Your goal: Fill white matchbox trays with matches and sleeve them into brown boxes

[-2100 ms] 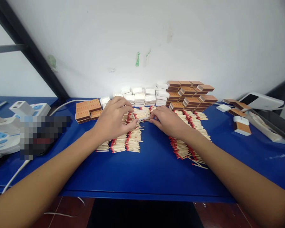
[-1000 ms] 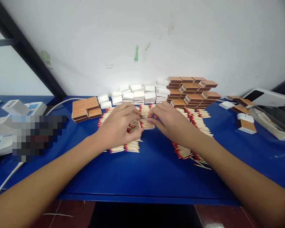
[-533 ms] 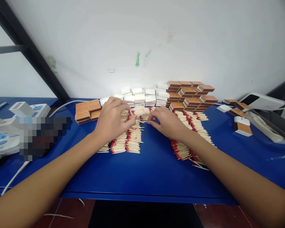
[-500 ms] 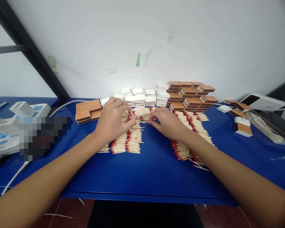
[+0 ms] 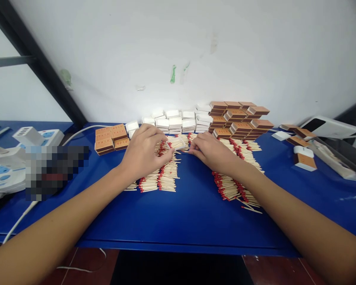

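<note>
My left hand (image 5: pixel 145 150) grips a small white matchbox tray (image 5: pixel 176 143) between thumb and fingers. Some matches lie inside the tray. To the right, my right hand (image 5: pixel 209 149) has its fingertips pinched together just beside loose matches; whatever is between them is too small to make out. Rows of red-headed matches (image 5: pixel 167 183) spread below and behind my left hand. Another bank of matches (image 5: pixel 227 186) lies under and beyond my right hand and forearm.
White trays (image 5: pixel 174 120) are stacked along the wall, beside brown matchbox sleeves (image 5: pixel 237 114). Orange-topped matchboxes (image 5: pixel 104 137) sit at left. Farther left are a power strip (image 5: pixel 52 138) and a blurred-out dark object (image 5: pixel 55 170). At right lie a white device (image 5: pixel 334 126) and a matchbox (image 5: pixel 305 161).
My left hand and the tray have shifted slightly right. The right fingertips have moved a little to the right and stay pinched.
</note>
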`<state>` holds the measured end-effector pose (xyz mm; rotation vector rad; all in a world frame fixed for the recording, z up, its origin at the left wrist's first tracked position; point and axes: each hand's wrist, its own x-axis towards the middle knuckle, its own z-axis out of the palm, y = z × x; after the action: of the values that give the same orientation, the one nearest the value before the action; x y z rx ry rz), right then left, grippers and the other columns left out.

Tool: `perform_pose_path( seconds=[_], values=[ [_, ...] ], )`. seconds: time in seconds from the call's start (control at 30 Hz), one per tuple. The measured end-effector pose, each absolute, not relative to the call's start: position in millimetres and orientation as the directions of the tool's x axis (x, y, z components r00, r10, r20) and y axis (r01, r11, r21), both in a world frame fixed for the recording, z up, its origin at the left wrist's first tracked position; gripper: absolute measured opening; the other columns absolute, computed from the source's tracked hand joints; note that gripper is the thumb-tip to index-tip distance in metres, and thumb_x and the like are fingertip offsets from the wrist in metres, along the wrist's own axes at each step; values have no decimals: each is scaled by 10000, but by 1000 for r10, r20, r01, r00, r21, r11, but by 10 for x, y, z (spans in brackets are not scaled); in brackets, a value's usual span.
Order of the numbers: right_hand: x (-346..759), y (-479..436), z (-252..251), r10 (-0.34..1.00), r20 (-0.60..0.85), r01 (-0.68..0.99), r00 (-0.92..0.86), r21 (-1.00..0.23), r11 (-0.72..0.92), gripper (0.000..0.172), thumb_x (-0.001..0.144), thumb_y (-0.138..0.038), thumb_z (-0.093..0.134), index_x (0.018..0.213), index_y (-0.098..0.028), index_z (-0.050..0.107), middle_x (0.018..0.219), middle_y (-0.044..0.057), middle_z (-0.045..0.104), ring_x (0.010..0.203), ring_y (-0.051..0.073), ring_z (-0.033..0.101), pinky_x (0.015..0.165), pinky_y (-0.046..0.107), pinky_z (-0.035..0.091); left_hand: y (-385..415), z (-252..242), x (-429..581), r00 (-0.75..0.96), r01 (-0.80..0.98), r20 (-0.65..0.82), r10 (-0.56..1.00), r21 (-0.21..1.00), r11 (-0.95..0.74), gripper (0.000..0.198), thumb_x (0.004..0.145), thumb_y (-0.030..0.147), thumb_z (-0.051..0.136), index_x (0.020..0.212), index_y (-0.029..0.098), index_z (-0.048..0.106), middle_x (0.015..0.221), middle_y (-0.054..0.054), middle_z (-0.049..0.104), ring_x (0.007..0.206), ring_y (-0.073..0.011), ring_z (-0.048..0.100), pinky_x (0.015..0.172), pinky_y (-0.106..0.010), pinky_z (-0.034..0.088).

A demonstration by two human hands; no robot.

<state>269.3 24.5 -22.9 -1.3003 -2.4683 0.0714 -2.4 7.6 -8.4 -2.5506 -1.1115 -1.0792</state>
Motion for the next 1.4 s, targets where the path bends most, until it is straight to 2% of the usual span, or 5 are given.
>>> perform_pose_path(
  seconds=[0.2, 0.6, 0.83, 1.07, 1.4],
  values=[
    [2841, 190, -35, 739, 436, 760, -513, -169, 628, 206, 1098, -317, 560, 932, -232, 649, 976, 126, 678, 992, 318, 585, 868, 445, 465, 59, -116, -13, 551, 645, 623, 555, 103, -757, 179, 976, 355, 735, 1046, 202, 798, 1105, -100, 791, 1115, -315, 670, 1017, -511, 557],
    [2576, -21, -25, 666, 433, 635, -608, -238, 735, 160, 1113, -294, 575, 965, -244, 609, 1029, 110, 670, 1044, 296, 572, 879, 411, 452, -25, -105, 74, 654, 497, 602, 458, 114, -860, 143, 994, 325, 747, 1080, 216, 783, 1173, -81, 796, 1217, -309, 671, 1087, -508, 536],
    [2696, 117, -75, 734, 501, 712, -459, -288, 641, 163, 1102, -281, 562, 991, -234, 672, 938, 86, 692, 963, 284, 601, 877, 415, 450, 45, -68, -5, 553, 608, 654, 516, 107, -787, 187, 995, 334, 748, 1105, 188, 787, 1150, -103, 792, 1163, -314, 674, 1045, -515, 555],
    [2714, 280, -299, 737, 393, 709, -550, -247, 661, 194, 1080, -319, 613, 1088, -220, 780, 1064, 135, 715, 1064, 324, 607, 954, 477, 492, 110, -42, -58, 405, 719, 716, 569, 134, -682, 189, 970, 352, 759, 1069, 195, 792, 1122, -101, 800, 1182, -332, 657, 1046, -518, 548],
    [2671, 303, -330, 754, 380, 728, -535, -245, 640, 112, 1017, -248, 670, 907, -233, 676, 991, 110, 687, 1046, 315, 597, 917, 443, 484, 107, -89, -37, 421, 695, 726, 544, 127, -708, 183, 965, 341, 770, 1047, 179, 789, 1113, -99, 795, 1152, -325, 659, 1023, -506, 554]
  ],
)
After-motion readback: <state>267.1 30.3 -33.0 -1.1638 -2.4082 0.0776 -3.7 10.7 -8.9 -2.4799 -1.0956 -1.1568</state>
